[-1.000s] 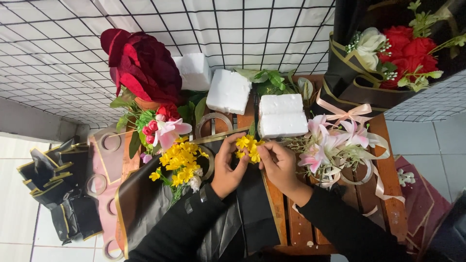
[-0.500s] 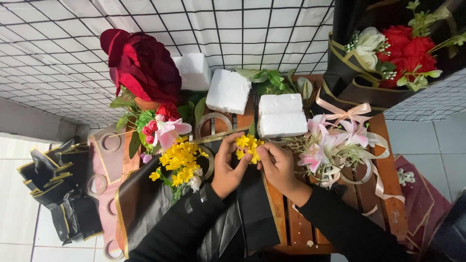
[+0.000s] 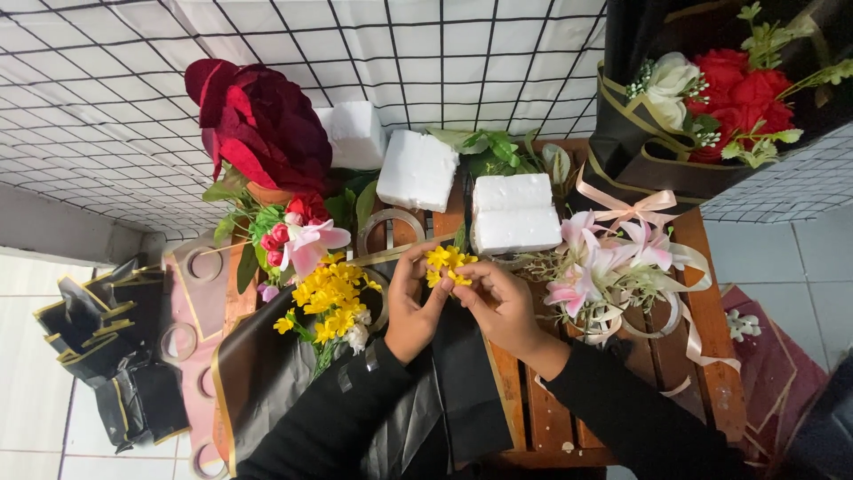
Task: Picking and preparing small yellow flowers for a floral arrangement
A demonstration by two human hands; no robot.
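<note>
A small sprig of yellow flowers (image 3: 448, 264) is pinched between the fingertips of both hands: the left hand (image 3: 414, 307) is closed on it from one side, the right hand (image 3: 499, 308) from the other, so both grips are shut on the same sprig, which is held just above the table (image 3: 702, 293).

Just beyond the grips, a white foam block (image 3: 515, 213) is seen lying on the slats, with a second foam block (image 3: 418, 171) beside it and a third (image 3: 355, 133) further off toward the grid-patterned wall. To the left of the left grip, a larger bunch of yellow flowers (image 3: 327, 302) is laid on black wrapping paper (image 3: 267, 373), with pink buds and a pink lily (image 3: 306, 244) above it and a big dark red rose (image 3: 258, 124) further out. To the right of the right grip, a cluster of pale pink lilies with ribbon (image 3: 604, 267) is lying on the table. Well apart, at the upper right, a finished bouquet of red flowers in black wrap (image 3: 711, 98) is propped up.

As far as can be judged, the work is at an early stage: flowers are gathered and partly grouped on the wrap, but the foam blocks are bare and the wrapping is not closed.
</note>
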